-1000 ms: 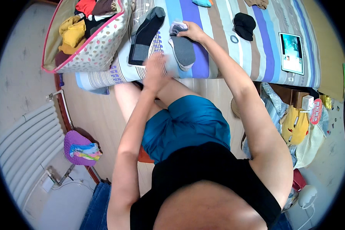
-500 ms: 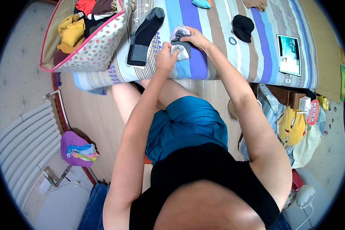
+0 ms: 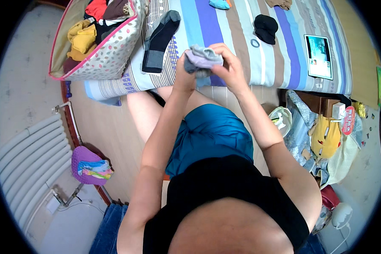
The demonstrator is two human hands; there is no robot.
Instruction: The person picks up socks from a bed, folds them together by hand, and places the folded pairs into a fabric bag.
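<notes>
My left hand and my right hand both grip a folded sock bundle in grey and lilac. The bundle is held up off the bed, near its front edge. My left fingers close on its left side, partly hidden behind it. On the other side, my right hand has its thumb below and its fingers over the grey upper edge. A black and grey sock lies flat on the striped bedding, left of my hands.
At left on the bed stands a pink-trimmed fabric bin full of rolled clothing. A black bundle, a small ring and a tablet lie to the right. A radiator lines the left wall.
Both hands have come up and nearer to me with the sock bundle. It was partly spread low over the bedding and is now more compact, its lilac part turned outward.
</notes>
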